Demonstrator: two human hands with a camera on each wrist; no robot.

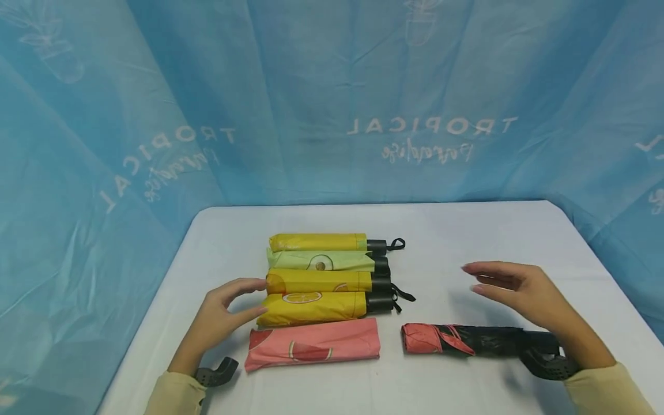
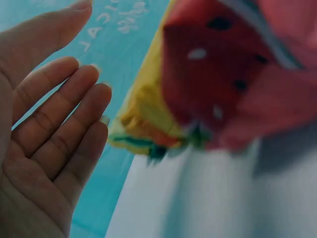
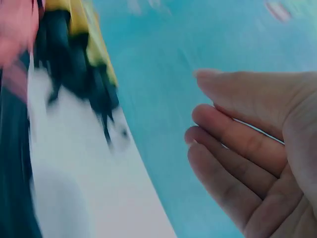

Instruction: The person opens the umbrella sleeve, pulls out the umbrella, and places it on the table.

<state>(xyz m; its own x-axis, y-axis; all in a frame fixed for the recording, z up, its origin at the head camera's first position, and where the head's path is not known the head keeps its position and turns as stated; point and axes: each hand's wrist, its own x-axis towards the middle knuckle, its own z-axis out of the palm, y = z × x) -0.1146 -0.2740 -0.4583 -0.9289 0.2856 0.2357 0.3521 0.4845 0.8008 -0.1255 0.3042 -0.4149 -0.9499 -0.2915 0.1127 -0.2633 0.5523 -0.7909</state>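
My left hand (image 1: 220, 314) is relaxed and holds nothing, its fingertips near the left ends of the yellow umbrellas. My right hand (image 1: 519, 288) hovers empty above and behind a folded umbrella (image 1: 482, 340) with black and pink-red cloth. Left of that umbrella lies a pink cover with a watermelon print (image 1: 313, 344); no handle shows on it. Behind it, stacked in a row, are an orange-print yellow umbrella (image 1: 311, 309), a second yellow umbrella (image 1: 319, 281), a green avocado-print umbrella (image 1: 347, 261) and a rear yellow umbrella (image 1: 316, 242), black handles pointing right.
Everything lies on a white table (image 1: 441, 230) with rounded far corners. Blue printed sheeting (image 1: 311, 86) hangs behind it and along both sides. A dark wrist mount (image 1: 218, 373) is on the left wrist, and another mount (image 1: 550, 366) is on the right wrist.
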